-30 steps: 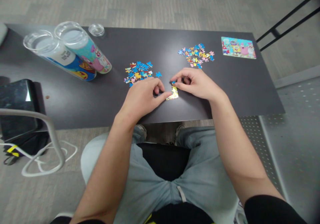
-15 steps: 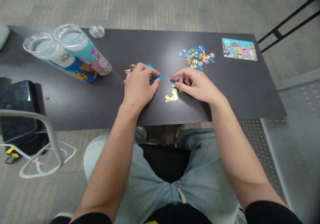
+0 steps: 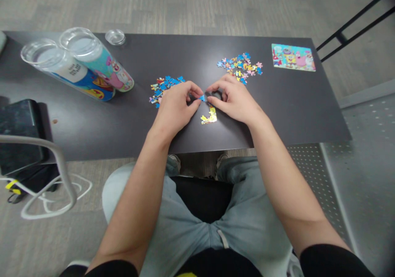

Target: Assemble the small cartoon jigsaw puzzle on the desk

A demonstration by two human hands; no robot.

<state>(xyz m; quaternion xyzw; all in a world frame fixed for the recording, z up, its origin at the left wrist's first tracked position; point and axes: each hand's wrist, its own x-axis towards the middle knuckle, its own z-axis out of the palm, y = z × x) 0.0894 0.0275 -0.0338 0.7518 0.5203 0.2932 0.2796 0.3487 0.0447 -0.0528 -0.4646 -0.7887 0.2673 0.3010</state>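
My left hand (image 3: 179, 105) pinches a small blue jigsaw piece (image 3: 202, 98) between thumb and fingertips. Facing it from the right, my right hand (image 3: 233, 100) has its thumb and forefinger near the same piece; whether anything sits between them I cannot make out. Just below the fingertips lies a joined strip of yellow jigsaw pieces (image 3: 211, 117), bent like a corner. A heap of mostly blue loose pieces (image 3: 163, 87) is partly covered by my left hand. Beyond my right hand is a second heap of mixed-colour pieces (image 3: 242, 66).
Two clear-topped cylinders with cartoon prints (image 3: 106, 69) lean at the table's left, beside a round clear lid (image 3: 115, 37). A cartoon picture card (image 3: 293, 57) lies at the far right of the dark table (image 3: 296, 108). A black device (image 3: 21, 133) sits at the left edge.
My left hand has carried the blue piece slightly right, uncovering more of the left heap. My right hand has moved left, and the fingertips of both hands now nearly meet.
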